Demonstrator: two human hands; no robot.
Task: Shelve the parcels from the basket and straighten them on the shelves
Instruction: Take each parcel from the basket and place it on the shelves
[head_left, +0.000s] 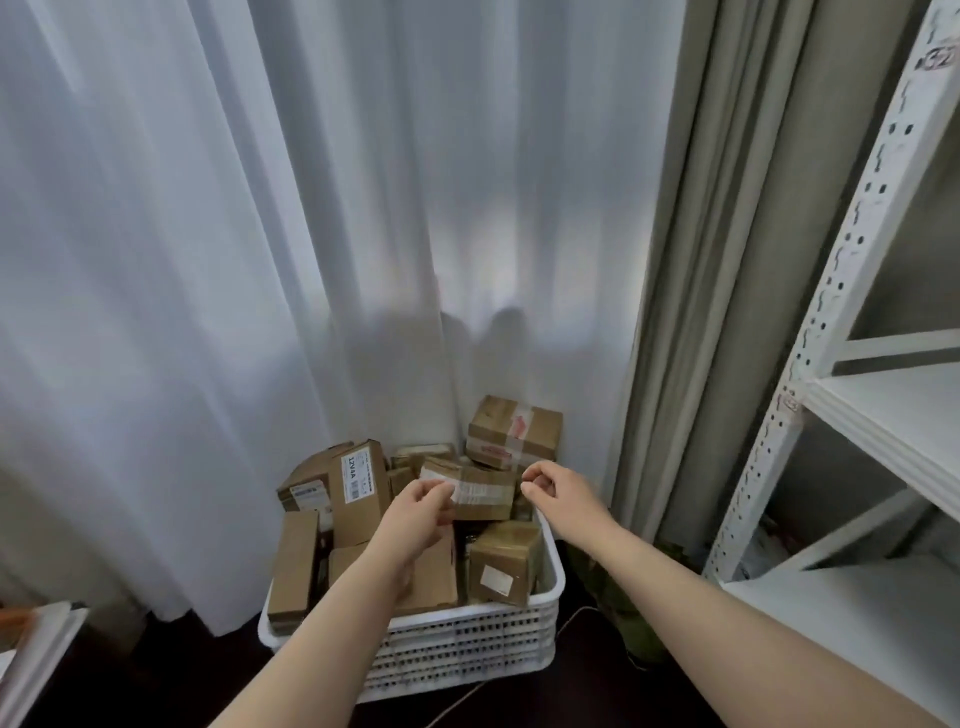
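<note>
Parcels filled the white basket (457, 654) at six o'clock in my view, brown cartons heaped loosely against the pale curtain (260, 260). The taped parcel (485, 499) lay on top of the heap, toward the basket's twelve o'clock end. The left hand (421, 512) had its curled fingers and thumb on that parcel's nine o'clock end, pinching it as far as I could make out. The right hand (553, 491) hung with curled fingers at the parcel's three o'clock end, and I could not tell whether it touched the cardboard.

I judged the step to be lifting this parcel out. To do it well I would have wanted both ends firmly held before any lift, then a straight rise. The larger box (514, 431) sat just beyond it at twelve o'clock, and the labelled carton (361, 483) stood upright at nine o'clock. Either looked able to slip if dragged against.

The basket's rim ran close under the right wrist. The shelf unit (883, 415) stood at three o'clock, and its perforated upright (810, 338) was the nearest hard edge on the way across. Open air lay between basket and upright. Something dark green (623, 623) that I could not identify sat low in that gap, so a high carry seemed the safer path.
</note>
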